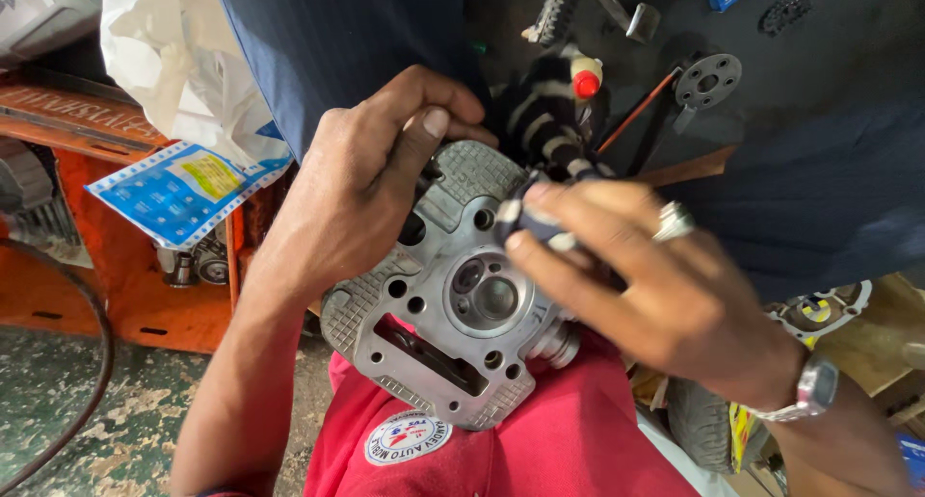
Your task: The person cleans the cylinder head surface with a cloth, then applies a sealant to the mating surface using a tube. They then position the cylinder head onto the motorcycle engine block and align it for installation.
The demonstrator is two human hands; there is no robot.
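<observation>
1. Nearest the camera, a red shirt [568, 439] with a round badge covers the person's chest and lap, and the cylinder head [453, 295] rests against it, tilted with its flat gasket face toward the viewer
2. The cylinder head is a grey cast-metal block with a domed combustion chamber showing two valve seats at its middle, bolt holes round the edge, a long slot along the lower left side and cross-hatched textured pads at its corners; its long axis runs from lower right to upper left
3. The left hand [361, 184] sits at the head's upper left edge, fingers curled and pressed together, thumb tip against the top corner; what lies under the fingers cannot be told
4. The right hand [665, 295], with a ring and a metal wristwatch, reaches in from the right, fingertips pinching a small dark tool [530, 222] with a pale tip, just above and right of the combustion chamber; this hand is nearer the chamber, which lies down and left of the pinch
5. Farther off, a striped black-and-white cloth [549, 112], a red-capped bottle [586, 78] and a toothed metal disc [708, 81] lie on the dark floor, with an orange machine frame [106, 266] at left
</observation>
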